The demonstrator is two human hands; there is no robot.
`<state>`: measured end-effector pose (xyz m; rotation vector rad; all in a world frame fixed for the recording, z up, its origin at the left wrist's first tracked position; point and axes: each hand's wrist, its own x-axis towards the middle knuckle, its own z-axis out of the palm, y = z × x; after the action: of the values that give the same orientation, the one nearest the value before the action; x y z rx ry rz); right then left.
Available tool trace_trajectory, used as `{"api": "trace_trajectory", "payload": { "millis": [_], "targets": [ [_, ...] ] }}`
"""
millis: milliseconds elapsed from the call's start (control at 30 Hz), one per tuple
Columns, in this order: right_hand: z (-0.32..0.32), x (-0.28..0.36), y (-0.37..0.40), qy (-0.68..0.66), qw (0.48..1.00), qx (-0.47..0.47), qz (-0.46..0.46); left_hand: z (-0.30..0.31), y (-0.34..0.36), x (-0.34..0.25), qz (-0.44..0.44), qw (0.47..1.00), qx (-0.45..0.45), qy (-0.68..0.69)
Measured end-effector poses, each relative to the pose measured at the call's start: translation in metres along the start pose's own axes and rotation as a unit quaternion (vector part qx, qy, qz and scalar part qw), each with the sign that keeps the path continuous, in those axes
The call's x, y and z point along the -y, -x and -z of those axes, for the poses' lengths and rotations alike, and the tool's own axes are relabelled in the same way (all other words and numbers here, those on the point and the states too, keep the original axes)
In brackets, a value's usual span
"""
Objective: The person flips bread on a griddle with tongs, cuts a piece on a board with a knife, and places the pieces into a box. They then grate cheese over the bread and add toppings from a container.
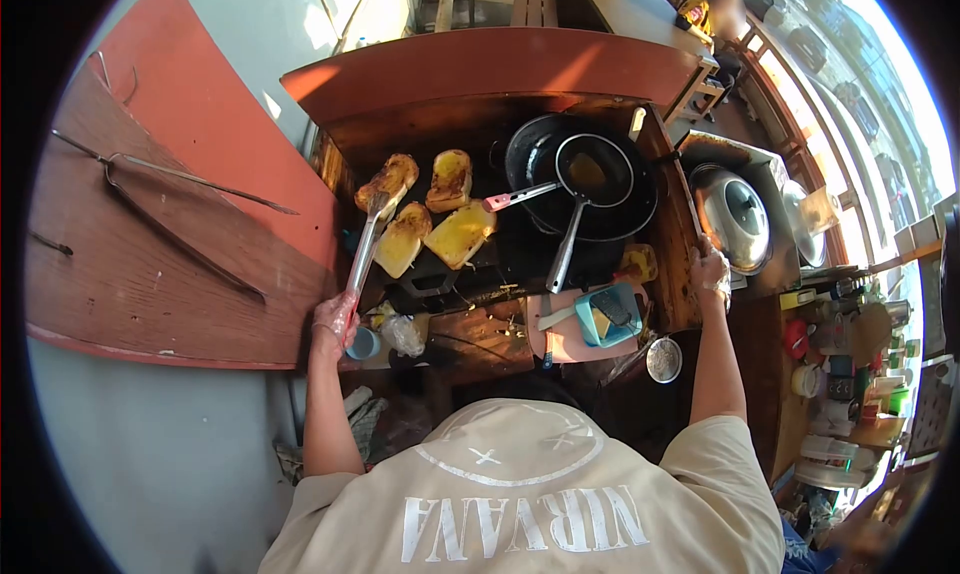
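My left hand, in what looks like a thin clear plastic glove, is closed round the handle of metal tongs. The tongs' tips touch a browned slice of bread at the back left of the griddle. Beside it lie another toasted slice, a yellowish slice and a wider yellow slice. Over on the right, my right hand, also apparently gloved, grips the top edge of the wooden side panel. Its fingertips are partly hidden.
A black wok holds a strainer and red-handled tongs. Nearer are a pink cutting board, knife, blue container, metal bowl and blue cup. A lidded pot stands right; a person sits beyond.
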<state>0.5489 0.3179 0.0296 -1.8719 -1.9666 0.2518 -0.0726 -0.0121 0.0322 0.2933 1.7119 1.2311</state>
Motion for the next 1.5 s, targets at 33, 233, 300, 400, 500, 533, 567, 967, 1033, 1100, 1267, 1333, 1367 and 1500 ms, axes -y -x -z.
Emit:
{"api": "trace_trajectory", "payload": {
  "millis": [33, 233, 300, 400, 500, 533, 567, 967, 1033, 1100, 1267, 1333, 1367, 1500],
  "targets": [
    [0.011, 0.016, 0.004, 0.003, 1.000, 0.015, -0.023, 0.006, 0.007, 0.000, 0.005, 1.000, -0.009, -0.010],
    [0.009, 0.011, 0.003, 0.024, 0.999, 0.025, -0.040, 0.012, 0.029, 0.006, 0.043, 0.997, -0.058, -0.027],
    [0.002, 0.008, 0.004, 0.032, 0.999, -0.028, 0.000, 0.011, 0.024, 0.011, 0.025, 0.998, -0.058, -0.027],
    [0.000, 0.001, 0.006, 0.021, 0.999, -0.023, -0.011, 0.004, 0.019, 0.006, 0.014, 0.998, -0.053, -0.033],
    [0.000, 0.001, 0.004, 0.026, 0.999, -0.028, -0.008, 0.010, 0.031, 0.001, 0.015, 0.995, -0.062, -0.081],
    [-0.002, 0.001, 0.005, 0.031, 0.999, -0.037, 0.002, 0.010, 0.035, 0.000, 0.020, 0.995, -0.073, -0.072],
    [-0.003, 0.001, 0.004, 0.030, 0.999, -0.036, 0.001, 0.010, 0.038, 0.000, 0.026, 0.994, -0.084, -0.063],
    [-0.004, 0.002, 0.004, 0.020, 0.999, -0.031, -0.008, 0.010, 0.020, 0.015, 0.032, 0.996, -0.080, -0.015],
    [0.002, 0.010, 0.007, 0.022, 0.999, -0.024, -0.023, 0.009, 0.014, 0.014, 0.037, 0.997, -0.074, -0.013],
    [0.002, 0.011, 0.010, 0.029, 0.999, -0.028, -0.018, 0.007, 0.008, 0.015, 0.036, 0.998, -0.054, 0.026],
    [-0.004, 0.000, 0.004, 0.031, 0.999, -0.035, 0.002, 0.017, 0.004, 0.019, 0.036, 0.998, -0.043, 0.013],
    [0.000, 0.007, 0.004, 0.041, 0.999, -0.028, -0.009, 0.015, 0.006, 0.013, 0.046, 0.998, -0.053, 0.001],
    [0.002, 0.011, 0.006, 0.051, 0.998, -0.024, -0.021, 0.012, 0.003, 0.009, 0.051, 0.997, -0.053, 0.002],
    [-0.002, 0.002, 0.002, 0.045, 0.999, -0.002, -0.025, 0.014, -0.002, 0.004, 0.056, 0.998, -0.034, -0.010]
  ]
}}
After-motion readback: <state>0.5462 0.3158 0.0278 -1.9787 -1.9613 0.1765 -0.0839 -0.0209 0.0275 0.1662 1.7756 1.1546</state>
